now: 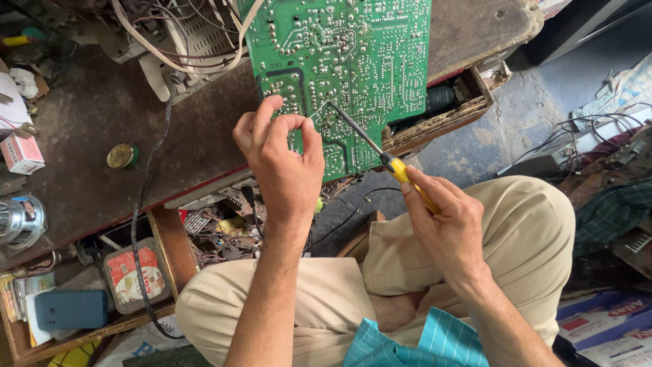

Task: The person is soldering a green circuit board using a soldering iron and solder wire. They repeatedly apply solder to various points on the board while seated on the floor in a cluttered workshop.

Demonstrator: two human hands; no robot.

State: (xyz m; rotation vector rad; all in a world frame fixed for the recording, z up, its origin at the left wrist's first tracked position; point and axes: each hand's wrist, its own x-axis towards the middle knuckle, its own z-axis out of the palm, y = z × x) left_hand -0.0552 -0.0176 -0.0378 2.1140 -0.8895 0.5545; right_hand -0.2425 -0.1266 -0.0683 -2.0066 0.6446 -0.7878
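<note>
A green circuit board (353, 54), solder side toward me, stands tilted on the brown workbench (88, 136). My left hand (282, 163) pinches a thin solder wire (316, 113) and holds its end against the board. My right hand (445, 221) grips a soldering iron with a yellow handle (401, 170); its dark tip (334, 107) touches the board where the wire meets it. My legs in beige trousers are folded below.
An open drawer (441, 115) with parts sits under the bench at right. Cables and a white casing (183, 41) lie behind the board. A round tin (122, 156), small box (22, 153), speaker (20, 221) and blue phone (71, 309) lie left.
</note>
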